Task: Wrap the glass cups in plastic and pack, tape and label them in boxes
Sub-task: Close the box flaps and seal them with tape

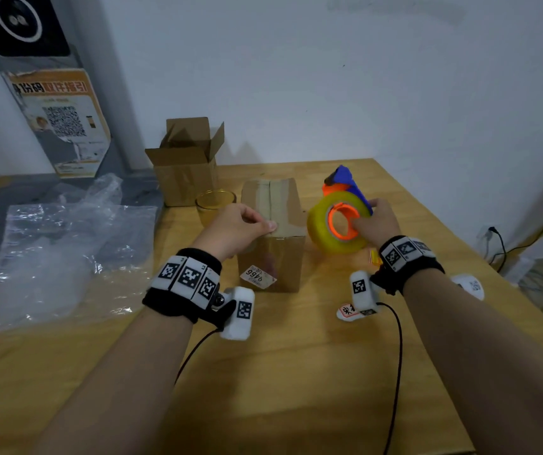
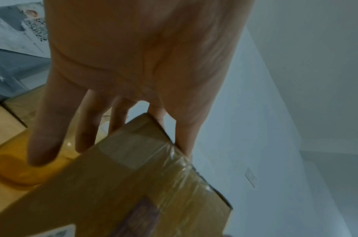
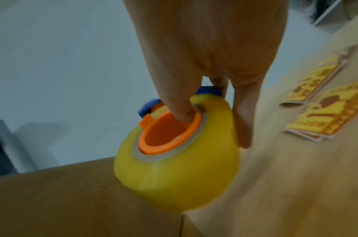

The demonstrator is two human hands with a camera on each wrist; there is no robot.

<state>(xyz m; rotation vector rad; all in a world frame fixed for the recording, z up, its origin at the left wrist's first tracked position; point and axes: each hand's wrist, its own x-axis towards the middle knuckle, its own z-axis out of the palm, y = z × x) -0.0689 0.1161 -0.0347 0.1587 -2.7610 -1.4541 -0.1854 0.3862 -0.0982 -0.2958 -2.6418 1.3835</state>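
A closed cardboard box [image 1: 276, 198] stands mid-table with clear tape along its top seam and a printed label [image 1: 258, 277] on its near face. My left hand [image 1: 230, 228] grips its near left top corner. The thumb presses the tape at the edge, and the fingers [image 2: 86, 128] reach down the left side of the box [image 2: 133, 184]. My right hand [image 1: 373, 221] holds a tape dispenser [image 1: 319, 231] just right of the box. It has a yellow roll [image 3: 174, 176], an orange core and a blue cutter; one finger is hooked in the core. An amber glass cup [image 1: 214, 201] stands unwrapped left of the box.
An empty box [image 1: 186, 165] with open flaps stands at the back by the wall. Clear plastic wrap [image 1: 60, 244] lies spread at the left. Yellow labels [image 3: 324, 109] lie right of the dispenser, and a white sticker [image 1: 345, 311] lies nearer me. Wrist cables trail over the wooden table [image 1: 296, 372].
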